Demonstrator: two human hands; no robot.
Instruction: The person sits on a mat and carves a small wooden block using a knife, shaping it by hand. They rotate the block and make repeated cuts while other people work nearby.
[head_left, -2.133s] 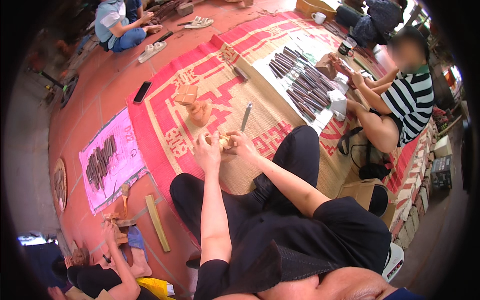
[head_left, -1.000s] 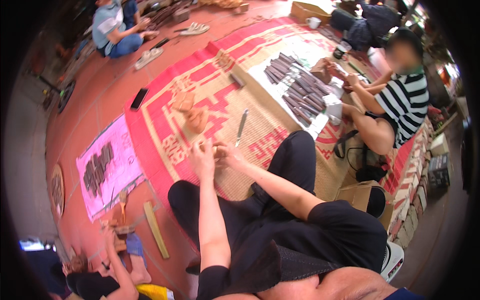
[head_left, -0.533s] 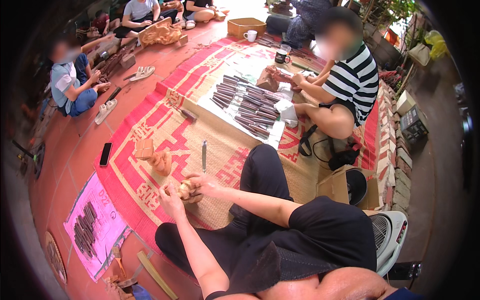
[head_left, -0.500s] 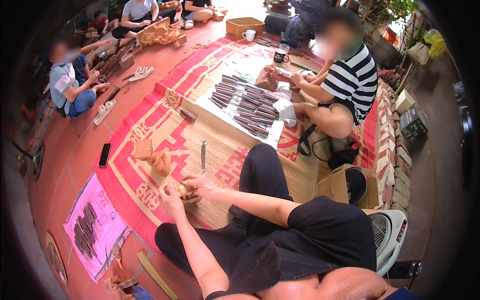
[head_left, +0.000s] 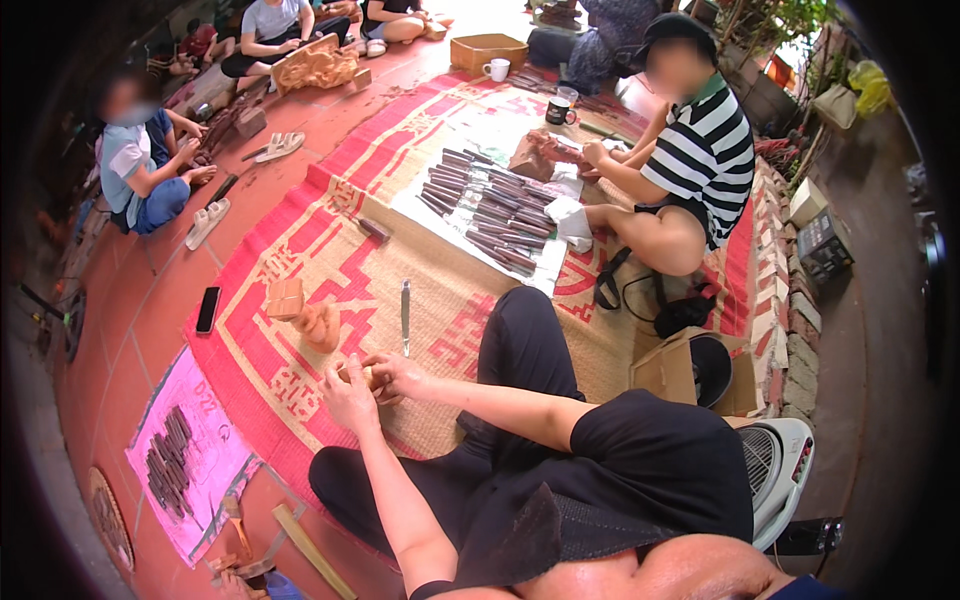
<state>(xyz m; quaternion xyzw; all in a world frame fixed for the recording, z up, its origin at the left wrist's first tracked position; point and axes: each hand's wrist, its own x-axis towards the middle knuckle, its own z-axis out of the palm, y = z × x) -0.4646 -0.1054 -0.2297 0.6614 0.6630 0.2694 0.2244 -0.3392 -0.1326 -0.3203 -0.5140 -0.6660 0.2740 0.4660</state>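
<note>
Both of my hands are closed around a small light-wood carving (head_left: 373,379), held above the mat before my crossed legs. My left hand (head_left: 350,397) grips it from the left, and my right hand (head_left: 396,376) holds its right side. The fingers cover most of the piece, so its shape is hard to make out. Just beyond the hands, a light-wood carving (head_left: 320,327) with rounded forms lies beside a square wooden block (head_left: 285,298); whether they are joined I cannot tell. A slim metal blade-like tool (head_left: 405,316) lies on the mat past my right hand.
Dark-handled tools (head_left: 490,205) lie in rows on a white cloth; more rest on a pink sheet (head_left: 205,455). A phone (head_left: 208,310) sits at the edge of the patterned mat (head_left: 250,330). A co-worker (head_left: 700,160) sits at right; a cardboard box (head_left: 655,372) and fan (head_left: 775,455) stand nearby.
My hands have shifted slightly and the carving is turned between them, with less of it showing. The co-worker's head at right has lifted, and the person at far left has drawn an arm in.
</note>
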